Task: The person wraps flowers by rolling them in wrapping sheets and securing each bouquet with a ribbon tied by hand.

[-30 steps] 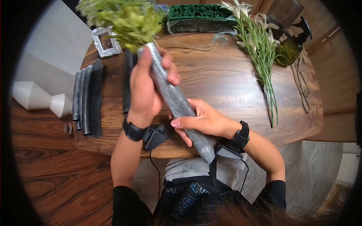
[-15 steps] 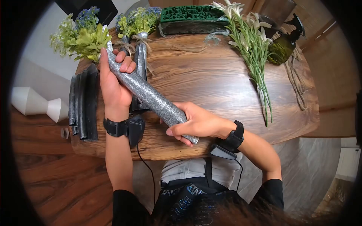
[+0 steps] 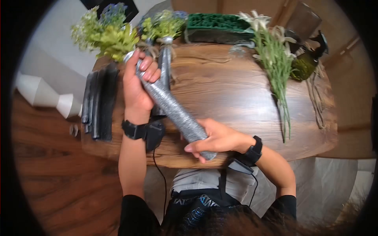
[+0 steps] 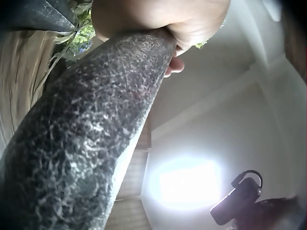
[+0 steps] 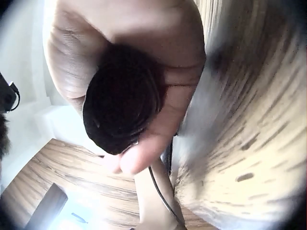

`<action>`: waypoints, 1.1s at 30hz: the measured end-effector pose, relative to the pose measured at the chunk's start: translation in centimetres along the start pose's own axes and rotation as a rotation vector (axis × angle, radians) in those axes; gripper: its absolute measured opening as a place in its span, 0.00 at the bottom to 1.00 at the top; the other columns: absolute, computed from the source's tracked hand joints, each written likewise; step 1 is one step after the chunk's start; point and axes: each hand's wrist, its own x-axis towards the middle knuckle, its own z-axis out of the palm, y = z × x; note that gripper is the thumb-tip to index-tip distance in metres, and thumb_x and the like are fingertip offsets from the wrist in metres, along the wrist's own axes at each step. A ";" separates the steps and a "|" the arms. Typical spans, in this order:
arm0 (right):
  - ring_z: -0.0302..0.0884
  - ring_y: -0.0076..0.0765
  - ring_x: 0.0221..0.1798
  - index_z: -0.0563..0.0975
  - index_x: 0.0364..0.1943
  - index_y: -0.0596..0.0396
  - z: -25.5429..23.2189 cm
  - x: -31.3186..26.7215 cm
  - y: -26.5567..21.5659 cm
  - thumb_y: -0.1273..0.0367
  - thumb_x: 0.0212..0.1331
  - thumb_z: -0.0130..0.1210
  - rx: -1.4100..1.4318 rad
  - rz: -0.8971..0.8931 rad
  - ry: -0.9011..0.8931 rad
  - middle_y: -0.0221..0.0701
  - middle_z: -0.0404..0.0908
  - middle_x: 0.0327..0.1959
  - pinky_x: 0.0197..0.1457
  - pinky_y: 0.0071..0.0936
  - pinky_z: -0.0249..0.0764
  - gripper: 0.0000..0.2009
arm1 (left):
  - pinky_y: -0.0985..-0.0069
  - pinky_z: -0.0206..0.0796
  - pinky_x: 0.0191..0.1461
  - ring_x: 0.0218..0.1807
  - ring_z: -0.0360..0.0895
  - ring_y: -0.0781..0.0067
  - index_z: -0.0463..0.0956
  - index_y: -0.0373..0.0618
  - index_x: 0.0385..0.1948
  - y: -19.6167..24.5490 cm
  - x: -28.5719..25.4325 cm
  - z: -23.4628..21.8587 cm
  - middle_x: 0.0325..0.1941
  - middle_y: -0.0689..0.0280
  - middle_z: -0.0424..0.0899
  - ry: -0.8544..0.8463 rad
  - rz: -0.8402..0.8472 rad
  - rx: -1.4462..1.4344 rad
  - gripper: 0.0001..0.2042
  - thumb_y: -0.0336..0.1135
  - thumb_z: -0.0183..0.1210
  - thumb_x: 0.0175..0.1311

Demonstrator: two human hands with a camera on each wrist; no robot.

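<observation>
A bunch of flowers [image 3: 114,39] with yellow-green leaves and blue and white blooms has its stems rolled in a silver-grey speckled wrap [image 3: 169,106], slanting over the table's front left. My left hand [image 3: 138,84] grips the roll's upper end, just below the leaves. With my right hand [image 3: 218,137], I hold the roll's lower end, thumb on top. The right wrist view shows the roll's dark, open end [image 5: 122,103] ringed by my fingers. In the left wrist view, the wrap [image 4: 91,129] fills much of the picture.
Twine-tied wrapped bouquets [image 3: 165,59] lie behind the left hand. Dark rolled sheets [image 3: 98,104] are at the table's left. At the back is green floral foam [image 3: 220,23]. White lilies [image 3: 275,67], a green spray bottle [image 3: 305,65] and loose twine [image 3: 315,102] are at the right.
The flower end has swung left, uncovering the tied bouquets behind, and the lower end has come up from the lap. My right hand now holds nearer that lower end.
</observation>
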 end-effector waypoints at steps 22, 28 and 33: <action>0.69 0.15 0.18 0.75 0.29 0.58 -1.9 -6.8 -2.6 0.65 0.64 0.54 -0.321 -0.646 0.814 0.24 0.73 0.17 0.20 0.15 0.65 0.11 | 0.83 0.56 0.20 0.17 0.62 0.83 0.67 0.45 0.35 -6.0 -2.3 2.0 0.20 0.71 0.66 0.080 -0.415 0.504 0.10 0.42 0.49 0.69; 0.76 0.28 0.23 0.77 0.37 0.58 -9.5 -20.6 -2.5 0.68 0.59 0.56 -1.131 -0.342 1.247 0.35 0.78 0.21 0.29 0.27 0.73 0.08 | 0.80 0.60 0.21 0.18 0.66 0.79 0.66 0.44 0.34 -6.9 -2.4 1.4 0.21 0.69 0.68 0.078 -0.459 0.520 0.10 0.40 0.53 0.67; 0.78 0.55 0.39 0.72 0.37 0.55 -15.3 -28.5 1.3 0.65 0.55 0.53 -1.740 0.542 1.485 0.47 0.80 0.34 0.40 0.47 0.74 0.10 | 0.80 0.61 0.21 0.19 0.67 0.79 0.66 0.44 0.34 -7.5 -2.3 0.4 0.21 0.69 0.69 0.111 -0.506 0.549 0.10 0.40 0.55 0.66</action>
